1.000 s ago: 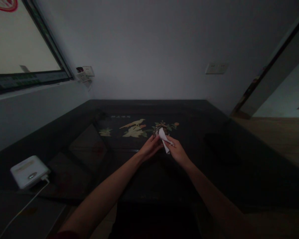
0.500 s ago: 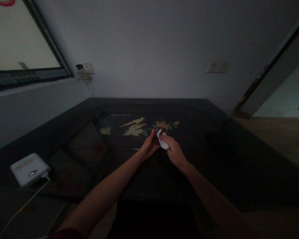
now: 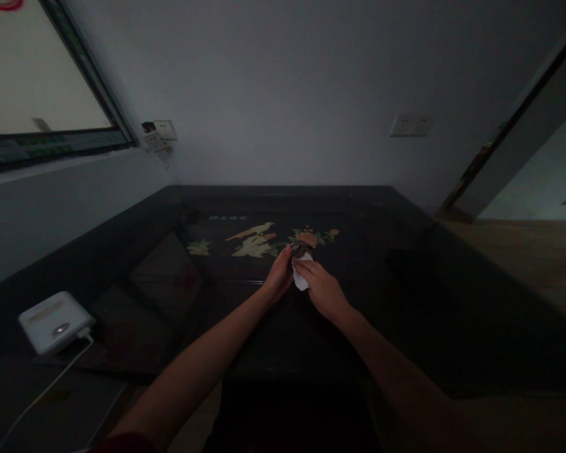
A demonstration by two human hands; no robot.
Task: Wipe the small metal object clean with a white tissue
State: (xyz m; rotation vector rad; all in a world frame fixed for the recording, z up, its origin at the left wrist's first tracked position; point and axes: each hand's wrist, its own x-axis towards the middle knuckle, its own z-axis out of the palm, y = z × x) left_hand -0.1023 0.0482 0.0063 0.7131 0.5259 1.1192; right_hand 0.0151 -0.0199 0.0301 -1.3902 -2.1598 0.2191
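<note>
Over the middle of the dark table, my left hand is closed around a small dark, shiny, rounded object. Its exact kind cannot be made out in the dim light. A white tissue is pinched in my right hand and pressed against the near side of that object. The fingers of my right hand lie over the tissue and hide part of it. Both hands are close together, just in front of the flower picture on the tabletop.
A white box-shaped device with a white cable sits at the table's left front. A bird picture decorates the tabletop. Wall sockets are behind, and a window is at upper left.
My right hand and the tissue have slid slightly left and toward me across the dark object. The left hand has barely moved and still grips it.
</note>
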